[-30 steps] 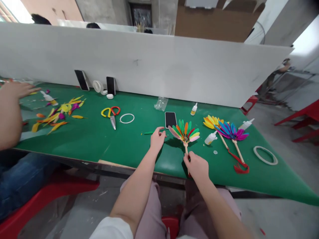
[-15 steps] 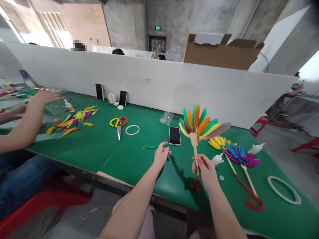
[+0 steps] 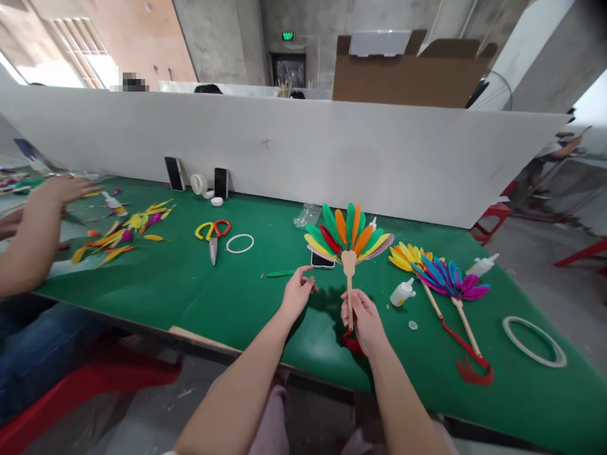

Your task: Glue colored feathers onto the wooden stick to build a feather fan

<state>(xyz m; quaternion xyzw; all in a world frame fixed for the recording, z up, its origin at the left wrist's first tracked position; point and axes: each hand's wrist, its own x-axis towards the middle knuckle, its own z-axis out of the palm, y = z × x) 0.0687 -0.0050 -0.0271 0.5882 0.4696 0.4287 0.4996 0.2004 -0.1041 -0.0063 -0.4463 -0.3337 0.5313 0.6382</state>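
Note:
Gripped by its wooden handle, a feather fan (image 3: pixel 348 259) stands upright in my right hand (image 3: pixel 365 322), its green, orange, red, yellow and pinkish-grey feathers spread out. A red tassel (image 3: pixel 353 344) hangs under the handle. My left hand (image 3: pixel 298 292) hovers just over the table, fingers apart and holding nothing. Beside it lies a green feather (image 3: pixel 281 273). Behind the fan, a phone (image 3: pixel 322 260) is partly covered. To the right are a glue bottle (image 3: pixel 403 292), a yellow feather fan (image 3: pixel 408 258) and a blue and purple feather fan (image 3: pixel 453 281).
Scissors (image 3: pixel 213 240) and a thin white ring (image 3: pixel 239 243) lie left of centre. Loose feathers (image 3: pixel 128 234) are scattered near another person's arm (image 3: pixel 35 234). A larger white ring (image 3: pixel 533 341) lies at the right. A white partition (image 3: pixel 284 148) borders the green table's back.
The feather fan has turned to face me more squarely and moved left, covering part of the phone. My left hand stays near the green feather. The whole view has shifted slightly.

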